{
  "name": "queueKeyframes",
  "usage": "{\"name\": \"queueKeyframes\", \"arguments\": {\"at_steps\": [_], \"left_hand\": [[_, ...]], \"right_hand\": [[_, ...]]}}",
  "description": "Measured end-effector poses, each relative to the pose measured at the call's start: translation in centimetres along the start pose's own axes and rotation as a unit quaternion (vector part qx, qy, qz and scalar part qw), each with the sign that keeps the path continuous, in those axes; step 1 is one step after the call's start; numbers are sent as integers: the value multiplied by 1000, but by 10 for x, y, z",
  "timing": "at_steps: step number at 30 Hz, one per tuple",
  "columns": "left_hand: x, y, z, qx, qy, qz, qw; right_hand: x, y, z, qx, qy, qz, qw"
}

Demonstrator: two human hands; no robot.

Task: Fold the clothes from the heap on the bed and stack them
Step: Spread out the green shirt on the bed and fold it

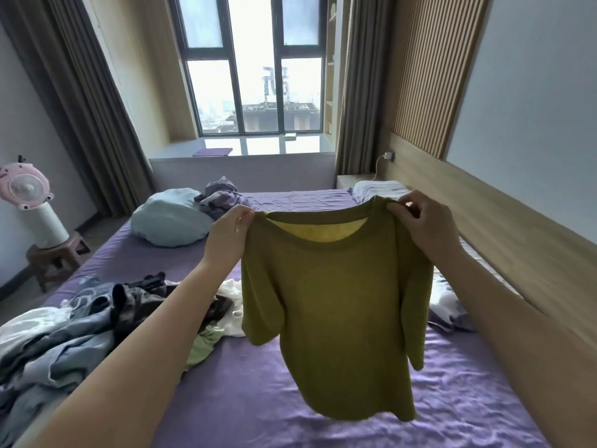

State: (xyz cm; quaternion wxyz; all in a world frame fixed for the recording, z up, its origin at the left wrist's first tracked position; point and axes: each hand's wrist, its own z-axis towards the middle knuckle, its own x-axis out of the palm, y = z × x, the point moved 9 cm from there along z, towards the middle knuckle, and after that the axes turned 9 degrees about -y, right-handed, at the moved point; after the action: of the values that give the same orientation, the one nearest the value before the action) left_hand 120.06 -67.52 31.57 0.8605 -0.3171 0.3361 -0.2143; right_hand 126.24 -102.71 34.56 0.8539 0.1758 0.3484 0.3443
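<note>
A: Where is the shirt?

B: The olive shirt (336,305) hangs in the air over the bed (258,399), front toward the camera, hem just above the purple sheet. The left hand (227,236) pinches one shoulder seam, the right hand (423,221) pinches the other; the fingers (399,206) of both are curled tight on the cloth by the collar.

A: And the heap?

B: The heap (80,324) lies at the left edge of the bed: blue-grey, black, white and light green pieces tangled together, partly under the left forearm. There is no basket or box in view; nothing holds the clothes but the bed.

A: What else is on the bed?

B: A pale blue pillow (171,218) lies far left, with a crumpled grey-purple garment (219,195) just beside it. A white pillow (378,189) sits at the headboard (484,227) on the right, and a patterned cloth (449,302) lies beneath the right forearm.

A: The room?

B: A tall window (255,66) with a sill faces the camera, with brown curtains (80,101) on both sides. At left, a pink fan (26,185) stands on a small stool (55,257).
</note>
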Motion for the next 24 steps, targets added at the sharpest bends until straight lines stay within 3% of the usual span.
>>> {"name": "queueKeyframes", "arguments": {"at_steps": [4,9,18,21,24], "left_hand": [[11,0,-5,-4,26,16,1000],[18,-12,-10,66,75,89,991],[11,-49,1,118,87,29,989],[12,-46,9,102,104,22,989],[33,-26,0,66,175,47,981]], "right_hand": [[-4,-5,-2,5,26,3,1000],[-10,-13,-10,-3,93,4,996],[-36,-17,-1,27,81,-7,996],[-39,-17,3,45,95,14,994],[-26,-23,-5,69,133,46,988]]}}
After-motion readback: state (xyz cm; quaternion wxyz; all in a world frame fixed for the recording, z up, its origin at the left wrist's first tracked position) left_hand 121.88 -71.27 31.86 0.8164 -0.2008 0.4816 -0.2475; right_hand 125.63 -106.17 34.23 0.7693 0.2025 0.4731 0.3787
